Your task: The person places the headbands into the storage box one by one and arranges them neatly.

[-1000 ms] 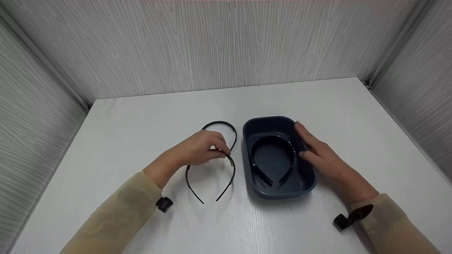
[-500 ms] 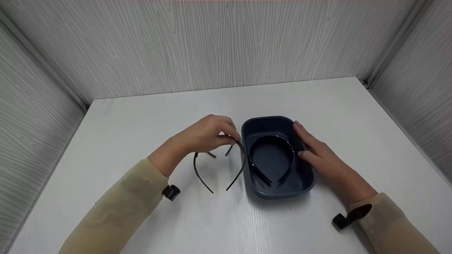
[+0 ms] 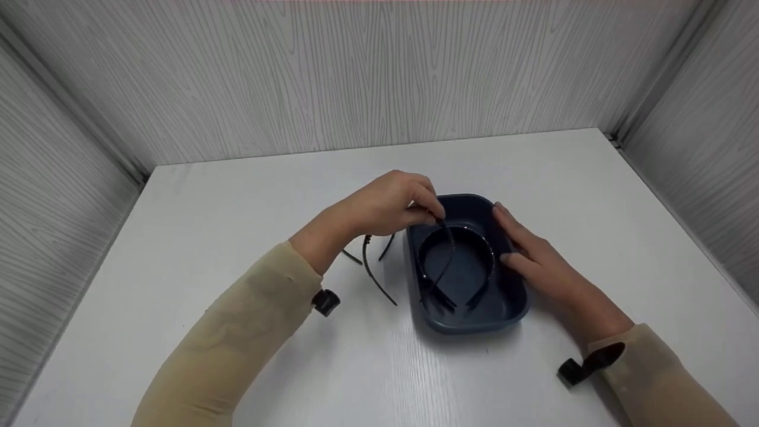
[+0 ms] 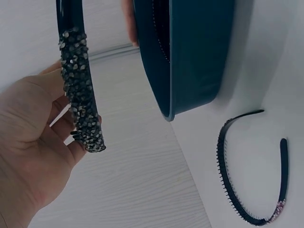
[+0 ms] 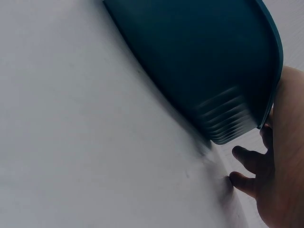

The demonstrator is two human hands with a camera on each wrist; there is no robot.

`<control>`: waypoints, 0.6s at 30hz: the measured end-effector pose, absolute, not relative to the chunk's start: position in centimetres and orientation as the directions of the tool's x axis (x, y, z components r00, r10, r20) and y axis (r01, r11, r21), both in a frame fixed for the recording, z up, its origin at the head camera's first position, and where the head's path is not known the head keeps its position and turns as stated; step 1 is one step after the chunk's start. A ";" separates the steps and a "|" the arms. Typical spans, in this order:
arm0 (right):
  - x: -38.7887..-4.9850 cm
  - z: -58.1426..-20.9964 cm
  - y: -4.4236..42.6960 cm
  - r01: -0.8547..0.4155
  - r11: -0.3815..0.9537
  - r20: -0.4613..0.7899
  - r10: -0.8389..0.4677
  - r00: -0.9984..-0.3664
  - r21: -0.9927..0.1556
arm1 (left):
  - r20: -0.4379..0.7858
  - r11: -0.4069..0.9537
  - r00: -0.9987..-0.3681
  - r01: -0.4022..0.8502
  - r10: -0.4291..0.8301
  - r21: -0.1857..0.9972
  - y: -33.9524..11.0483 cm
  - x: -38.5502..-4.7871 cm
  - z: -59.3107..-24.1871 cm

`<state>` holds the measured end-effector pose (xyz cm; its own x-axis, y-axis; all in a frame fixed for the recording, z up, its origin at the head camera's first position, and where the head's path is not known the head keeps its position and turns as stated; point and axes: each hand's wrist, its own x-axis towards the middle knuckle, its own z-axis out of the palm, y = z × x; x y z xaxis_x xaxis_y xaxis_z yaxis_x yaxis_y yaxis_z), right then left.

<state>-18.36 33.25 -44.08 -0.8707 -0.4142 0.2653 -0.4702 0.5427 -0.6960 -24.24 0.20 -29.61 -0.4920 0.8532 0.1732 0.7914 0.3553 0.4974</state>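
My left hand (image 3: 394,201) pinches a black headband (image 4: 78,85) by its top band, which is crusted with stones in the left wrist view. One of its legs hangs over the dark blue plastic bin (image 3: 477,327), the other over the table just left of it. Inside the bin lies a shiny dark headband (image 3: 494,258). My right hand (image 3: 542,270) grips the bin's right rim, thumb on the inner side. Behind the left hand, mostly hidden in the head view, a thin toothed headband (image 4: 223,164) with a pinkish decorated part rests on the table.
The bin stands on a white table (image 3: 367,367). Pale wood-grain panels (image 3: 379,77) rise behind it and along both sides. Each forearm wears a small black wrist mount (image 3: 326,302).
My left hand has lifted the stone-crusted headband up and to the right, from the table to the bin's left side. The right hand and the bin have stayed put.
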 end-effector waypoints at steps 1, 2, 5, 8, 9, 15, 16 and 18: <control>-18.3 -44.0 33.3 -0.470 0.542 0.264 -0.416 -0.870 -0.697 | 0.176 0.352 -0.489 0.793 0.854 0.496 0.6 -24.4 -29.6; -18.3 -44.0 33.2 -0.468 0.541 0.261 -0.417 -0.871 -0.699 | 0.177 0.349 -0.486 0.795 0.856 0.496 1.0 -24.5 -29.6; -18.3 -43.8 33.2 -0.466 0.542 0.253 -0.423 -0.870 -0.699 | 0.174 0.348 -0.480 0.800 0.860 0.488 2.3 -24.9 -29.7; -18.3 -43.8 33.0 -0.470 0.543 0.253 -0.427 -0.868 -0.696 | 0.158 0.369 -0.489 0.800 0.858 0.473 3.3 -25.1 -29.8; -18.3 -43.8 32.9 -0.473 0.541 0.257 -0.427 -0.867 -0.695 | 0.153 0.377 -0.493 0.800 0.856 0.467 3.6 -25.2 -29.8; -18.1 -43.7 32.8 -0.478 0.534 0.259 -0.435 -0.863 -0.697 | 0.130 0.406 -0.504 0.802 0.854 0.438 5.3 -25.6 -30.1; -18.1 -43.6 32.8 -0.476 0.535 0.255 -0.436 -0.863 -0.698 | 0.127 0.408 -0.503 0.803 0.855 0.435 5.5 -25.7 -30.2; -18.1 -43.6 32.7 -0.476 0.534 0.254 -0.437 -0.863 -0.699 | 0.119 0.409 -0.501 0.803 0.858 0.432 5.8 -25.7 -30.4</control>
<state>-18.11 32.71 -43.61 -0.8627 -0.4374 0.2538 -0.4763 0.5341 -0.6985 -25.75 5.82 -30.37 -0.5006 0.8576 0.1185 0.8034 0.4092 0.4325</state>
